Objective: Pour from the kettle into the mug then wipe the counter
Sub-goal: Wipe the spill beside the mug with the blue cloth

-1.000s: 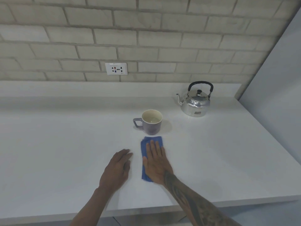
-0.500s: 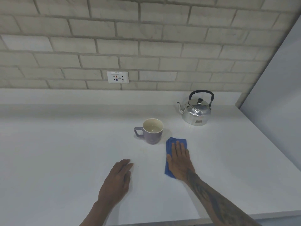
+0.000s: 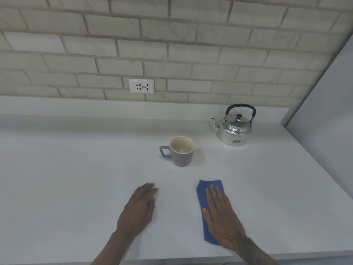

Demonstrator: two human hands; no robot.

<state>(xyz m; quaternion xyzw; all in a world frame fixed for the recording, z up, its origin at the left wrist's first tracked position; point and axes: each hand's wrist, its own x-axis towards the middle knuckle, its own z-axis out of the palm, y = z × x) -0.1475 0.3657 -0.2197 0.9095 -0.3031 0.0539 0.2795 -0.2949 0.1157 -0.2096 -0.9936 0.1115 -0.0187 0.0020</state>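
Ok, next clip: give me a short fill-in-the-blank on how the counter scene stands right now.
1. The right hand presses flat on a blue ____.
2. The mug has its handle pointing to the ____ of the picture.
3. The kettle stands upright, its spout pointing toward the ____.
4. The left hand rests on the counter holding ____.

Missing words: cloth; left; left; nothing

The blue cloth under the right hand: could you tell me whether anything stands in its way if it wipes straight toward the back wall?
Nothing visible does. The right hand lies flat on the blue cloth; the mug stands ahead to its left, the kettle farther back to its right, and the counter between them is bare.
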